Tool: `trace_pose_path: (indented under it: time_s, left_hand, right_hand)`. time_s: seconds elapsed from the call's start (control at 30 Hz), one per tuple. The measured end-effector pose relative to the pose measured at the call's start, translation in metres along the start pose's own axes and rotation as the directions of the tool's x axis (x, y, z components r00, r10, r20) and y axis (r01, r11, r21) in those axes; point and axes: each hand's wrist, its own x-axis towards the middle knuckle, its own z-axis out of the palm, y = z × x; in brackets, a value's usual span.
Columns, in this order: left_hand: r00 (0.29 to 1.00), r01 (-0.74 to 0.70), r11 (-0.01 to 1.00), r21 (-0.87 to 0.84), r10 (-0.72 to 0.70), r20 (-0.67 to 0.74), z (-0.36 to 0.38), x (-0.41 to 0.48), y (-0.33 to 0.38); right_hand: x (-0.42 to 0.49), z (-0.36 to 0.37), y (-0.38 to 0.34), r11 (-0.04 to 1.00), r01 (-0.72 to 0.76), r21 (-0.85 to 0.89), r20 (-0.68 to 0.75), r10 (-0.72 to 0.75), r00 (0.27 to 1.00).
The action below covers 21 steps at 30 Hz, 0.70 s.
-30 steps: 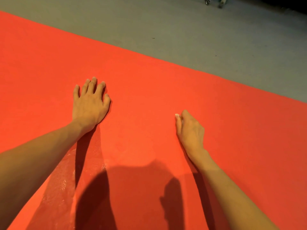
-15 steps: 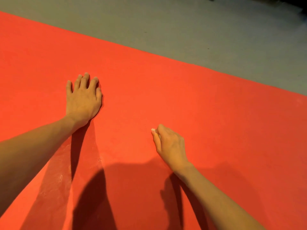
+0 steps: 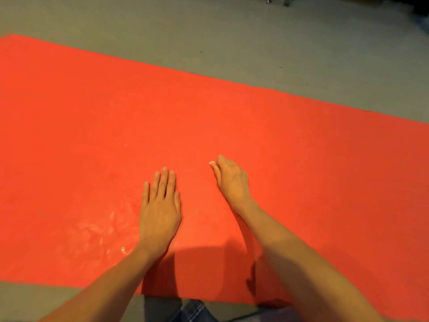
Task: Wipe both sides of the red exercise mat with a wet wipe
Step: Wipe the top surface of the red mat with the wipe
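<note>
The red exercise mat [image 3: 290, 147] lies flat on a grey floor and fills most of the view. My left hand [image 3: 160, 212] rests flat on it with straight fingers, near the mat's front edge. My right hand [image 3: 229, 180] lies on the mat just to the right, fingers curled under, and a small white bit of the wet wipe [image 3: 211, 162] peeks out at its fingertips. Most of the wipe is hidden under the hand. A damp, shiny patch [image 3: 99, 228] shows on the mat left of my left hand.
Grey floor [image 3: 255, 36] runs along the far side of the mat and also in front of its near edge at the lower left. Blue denim of my legs [image 3: 192, 312] shows at the bottom edge. Small metal feet or casters [image 3: 278, 0] stand at the top.
The view has pulled back, showing the mat's near edge. My left hand has come nearer and rightward, close to my right hand. The right hand keeps sliding over the mat with the wipe.
</note>
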Motion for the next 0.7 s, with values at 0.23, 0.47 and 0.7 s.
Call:
trace_pose_path:
  time_s: [0.23, 0.47, 0.7]
  left_hand:
    - [1.0, 0.015, 0.999, 0.049, -0.015, 0.001, -0.005, 0.001, 0.003]
    - [0.999, 0.027, 0.998, 0.06, -0.025, -0.037, -0.003, 0.001, 0.002]
    - [0.999, 0.032, 0.998, 0.056, -0.03, -0.04, -0.004, 0.001, 0.004]
  right_hand:
    - [-0.084, -0.036, -0.01, 0.727, 0.625, 0.285, 0.233, -0.685, 0.69]
    - [-0.034, -0.021, -0.007, 0.958, 0.281, 0.051, 0.024, -0.283, 0.959]
    - [-0.053, -0.037, 0.005, 0.834, 0.538, 0.122, 0.138, -0.551, 0.823]
